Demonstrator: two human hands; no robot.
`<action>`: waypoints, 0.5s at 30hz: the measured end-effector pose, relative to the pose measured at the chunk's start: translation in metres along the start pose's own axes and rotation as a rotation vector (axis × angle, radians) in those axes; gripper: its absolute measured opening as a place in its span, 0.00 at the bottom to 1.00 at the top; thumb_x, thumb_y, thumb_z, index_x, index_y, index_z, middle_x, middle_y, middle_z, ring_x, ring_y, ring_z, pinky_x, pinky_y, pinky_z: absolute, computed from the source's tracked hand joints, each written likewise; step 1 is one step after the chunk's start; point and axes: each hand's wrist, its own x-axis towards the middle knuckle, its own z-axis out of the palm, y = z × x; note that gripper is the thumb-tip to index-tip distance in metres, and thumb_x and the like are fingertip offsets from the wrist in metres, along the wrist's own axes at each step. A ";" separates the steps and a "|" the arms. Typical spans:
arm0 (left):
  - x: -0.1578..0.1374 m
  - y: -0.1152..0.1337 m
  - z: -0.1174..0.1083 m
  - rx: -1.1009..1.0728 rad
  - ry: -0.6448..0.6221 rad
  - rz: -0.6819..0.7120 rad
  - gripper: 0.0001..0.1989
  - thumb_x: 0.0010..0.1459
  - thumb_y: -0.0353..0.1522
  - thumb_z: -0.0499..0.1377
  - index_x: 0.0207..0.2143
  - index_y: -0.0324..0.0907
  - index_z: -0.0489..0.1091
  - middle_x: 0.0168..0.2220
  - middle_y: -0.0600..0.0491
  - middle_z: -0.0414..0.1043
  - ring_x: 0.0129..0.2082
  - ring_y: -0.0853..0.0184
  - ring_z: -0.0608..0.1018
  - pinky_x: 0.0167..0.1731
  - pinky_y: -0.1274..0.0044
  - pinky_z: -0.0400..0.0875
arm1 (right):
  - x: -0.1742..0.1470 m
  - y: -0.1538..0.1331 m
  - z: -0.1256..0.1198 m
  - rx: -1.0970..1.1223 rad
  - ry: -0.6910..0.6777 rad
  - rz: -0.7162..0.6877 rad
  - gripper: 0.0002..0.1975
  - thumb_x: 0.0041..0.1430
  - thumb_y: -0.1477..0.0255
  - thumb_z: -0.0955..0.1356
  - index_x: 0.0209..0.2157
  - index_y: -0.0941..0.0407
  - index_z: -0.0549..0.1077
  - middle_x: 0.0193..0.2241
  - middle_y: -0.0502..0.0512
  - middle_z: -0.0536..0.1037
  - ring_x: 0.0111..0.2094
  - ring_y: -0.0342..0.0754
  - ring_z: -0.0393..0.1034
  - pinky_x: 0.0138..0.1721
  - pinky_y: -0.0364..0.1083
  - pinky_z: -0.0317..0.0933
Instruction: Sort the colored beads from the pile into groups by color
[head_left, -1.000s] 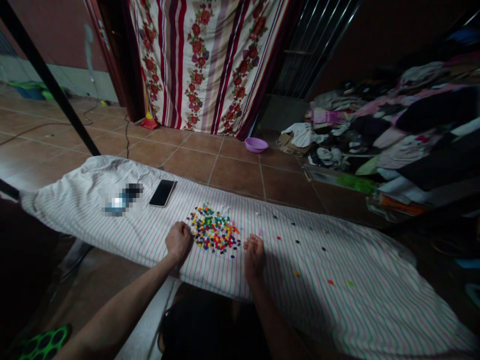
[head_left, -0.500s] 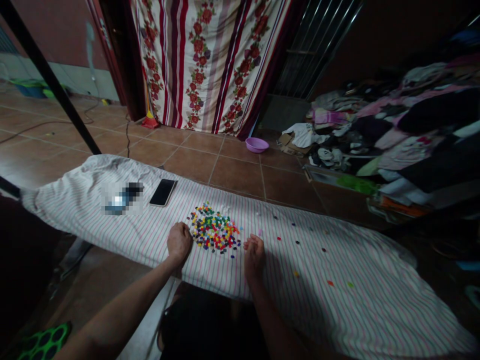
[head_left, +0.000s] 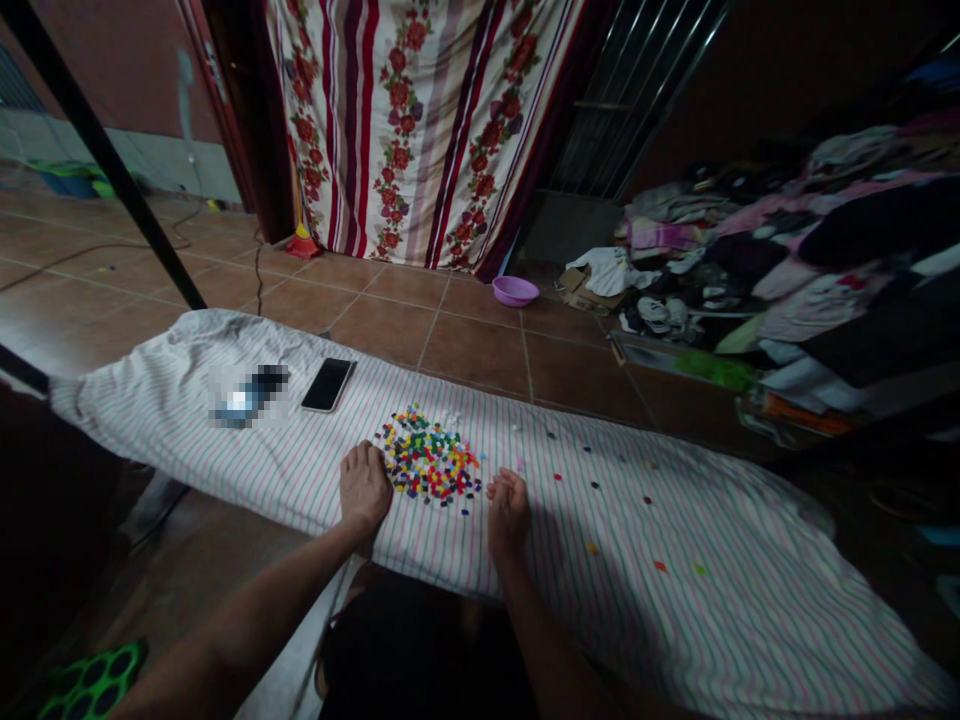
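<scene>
A heap of small, many-coloured pieces (head_left: 427, 458), bead-like or tile-like, lies spread on the striped cloth (head_left: 442, 555). My left hand (head_left: 365, 488) rests back-up on the cloth at the heap's left edge, its fingers lying forward and holding nothing that shows. On the heap's right side is my right hand (head_left: 509, 508), turned on its side with the fingers curled in. Whether a small piece sits inside those fingers is hidden. A pink piece (head_left: 520, 464) lies just beyond its fingertips. Single pieces, such as a red one (head_left: 557, 477) and an orange one (head_left: 660, 567), are scattered farther right.
A dark-screened phone (head_left: 328, 385) lies left of the heap, beside a blurred-out item (head_left: 249, 396). On the tiled floor beyond stand a purple basin (head_left: 515, 291) and a red dustpan (head_left: 303, 244). Piled clothes (head_left: 795, 250) fill the right side, and a floral curtain (head_left: 420, 130) hangs behind.
My left hand has turned more back-up, and its fingers now show lying forward on the cloth. The right hand and the heap look the same.
</scene>
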 end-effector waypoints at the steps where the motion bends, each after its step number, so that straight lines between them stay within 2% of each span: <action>1: 0.000 0.000 0.002 0.001 0.024 -0.007 0.11 0.60 0.26 0.47 0.41 0.39 0.67 0.47 0.42 0.68 0.50 0.56 0.68 0.50 0.66 0.62 | 0.000 0.001 0.000 0.003 -0.002 -0.010 0.20 0.56 0.58 0.59 0.41 0.57 0.70 0.30 0.55 0.77 0.30 0.50 0.73 0.36 0.48 0.64; 5: -0.002 -0.001 0.011 0.018 0.112 0.000 0.10 0.62 0.30 0.48 0.41 0.37 0.67 0.51 0.40 0.67 0.55 0.54 0.65 0.56 0.64 0.60 | 0.000 0.005 0.001 -0.005 0.004 -0.033 0.20 0.57 0.58 0.59 0.42 0.57 0.70 0.31 0.55 0.77 0.31 0.50 0.73 0.37 0.48 0.64; 9: -0.002 -0.001 0.013 0.018 0.136 0.021 0.10 0.62 0.29 0.47 0.40 0.39 0.67 0.49 0.41 0.68 0.54 0.55 0.66 0.56 0.63 0.60 | -0.001 0.006 0.001 -0.009 0.001 -0.025 0.20 0.57 0.58 0.60 0.42 0.57 0.70 0.31 0.55 0.78 0.31 0.50 0.73 0.36 0.48 0.65; 15: 0.001 -0.001 0.005 0.055 0.047 0.027 0.11 0.61 0.26 0.46 0.39 0.39 0.67 0.44 0.43 0.68 0.49 0.58 0.68 0.53 0.66 0.62 | 0.002 0.008 0.003 -0.007 0.001 -0.012 0.21 0.56 0.57 0.59 0.41 0.57 0.71 0.30 0.56 0.78 0.30 0.50 0.74 0.35 0.48 0.65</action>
